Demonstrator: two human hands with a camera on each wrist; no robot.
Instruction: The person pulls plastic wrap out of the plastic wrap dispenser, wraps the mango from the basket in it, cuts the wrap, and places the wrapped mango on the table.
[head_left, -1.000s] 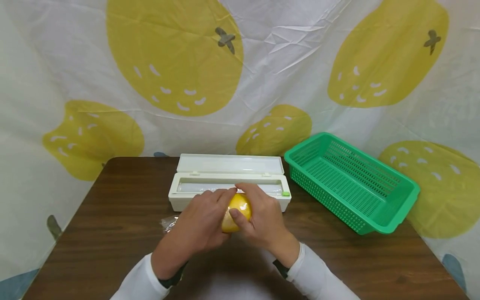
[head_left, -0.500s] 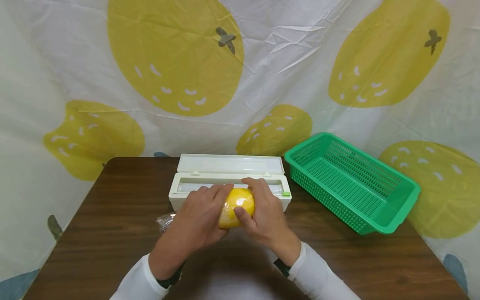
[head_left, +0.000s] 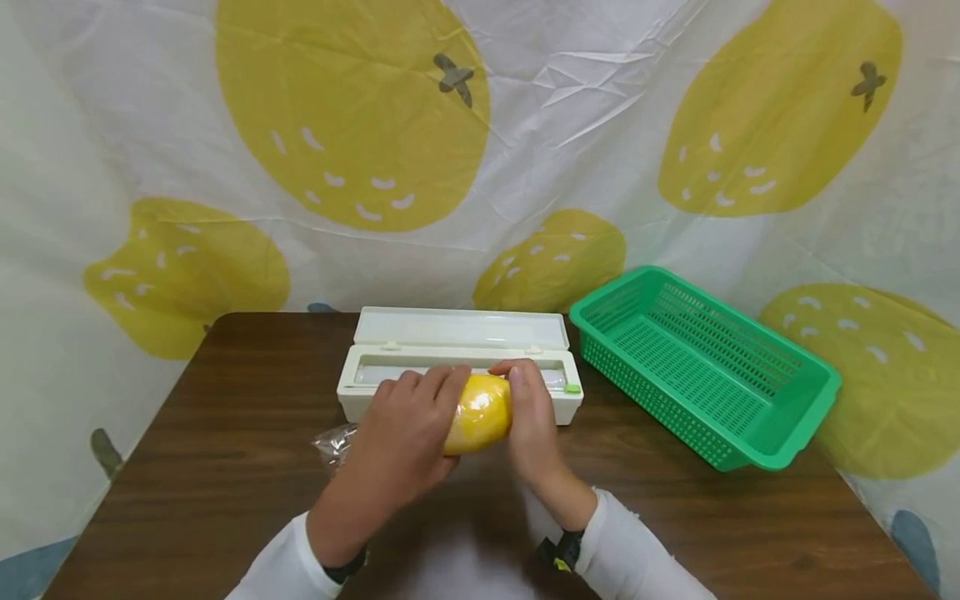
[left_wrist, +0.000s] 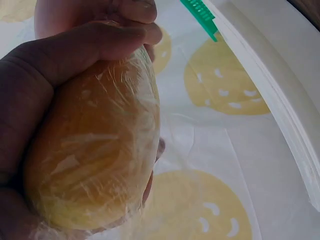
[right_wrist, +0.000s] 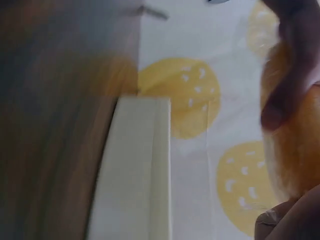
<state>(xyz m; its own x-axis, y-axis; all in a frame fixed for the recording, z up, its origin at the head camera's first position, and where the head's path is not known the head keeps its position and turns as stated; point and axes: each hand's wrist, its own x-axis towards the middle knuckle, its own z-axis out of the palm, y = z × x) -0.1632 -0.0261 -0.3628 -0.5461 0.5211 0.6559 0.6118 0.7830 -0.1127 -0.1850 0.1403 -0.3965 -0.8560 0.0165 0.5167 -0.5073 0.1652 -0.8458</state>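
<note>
My left hand (head_left: 401, 442) grips a yellow, rounded fruit-like thing (head_left: 480, 414) wrapped in clear cling film, held above the table in front of the white box. In the left wrist view, the wrapped yellow thing (left_wrist: 100, 145) looks longish and the film is wrinkled over it. My right hand (head_left: 538, 429) has its fingers fairly straight and touches the right end. A loose bit of crumpled film (head_left: 333, 443) shows left of my left hand. Behind both hands stands a white cling film dispenser (head_left: 461, 358), its lid up, a roll inside and a green slider at its right end.
A green slotted basket (head_left: 750, 454) stands at the right back, close to the dispenser. The dark wooden table (head_left: 210, 467) runs back to a white cloth (head_left: 570, 108) printed with yellow fruit.
The wrapped yellow thing has risen slightly and shows more of its side. My right thumb has come off its near face, and the right hand has straightened and turned at its right end.
</note>
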